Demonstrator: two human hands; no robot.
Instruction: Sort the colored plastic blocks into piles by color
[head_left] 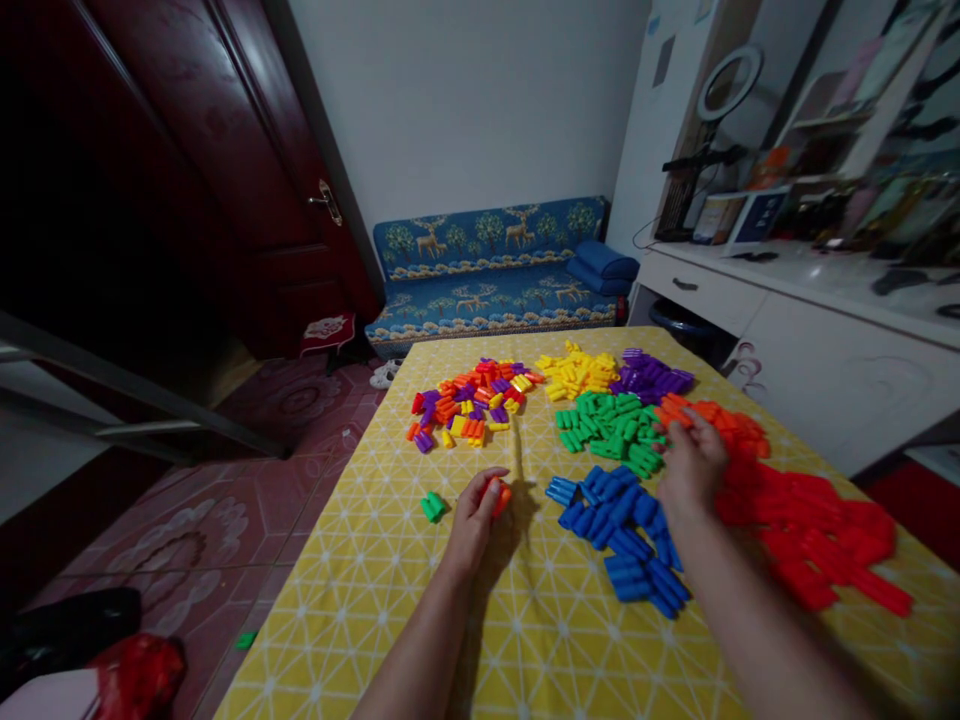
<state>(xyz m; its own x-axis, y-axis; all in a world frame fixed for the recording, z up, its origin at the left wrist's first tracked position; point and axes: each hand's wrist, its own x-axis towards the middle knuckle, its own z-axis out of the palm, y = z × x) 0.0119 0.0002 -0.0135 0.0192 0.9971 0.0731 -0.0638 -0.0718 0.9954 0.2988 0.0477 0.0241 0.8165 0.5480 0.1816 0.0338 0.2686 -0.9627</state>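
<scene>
Yellow counter (360, 600) is being partly covered by block piles. Red pile (825, 520) is being spread along the right side; blue pile (615, 510) is being seen to its left. Mixed pile (480, 382) is being seen jumbled at far left. Green pile (611, 425) is being flanked by yellow pile (577, 372) and purple pile (649, 377) beyond, orange pile (739, 430) at right. Right grip (694, 460) is being held at the orange pile's left edge; whether anything is being grasped there cannot be told. By left grip (478, 508), narrowed, orange block (502, 497) is being pinched over the counter. Green block (433, 507) is being borne by the counter, just left of that grip.
</scene>
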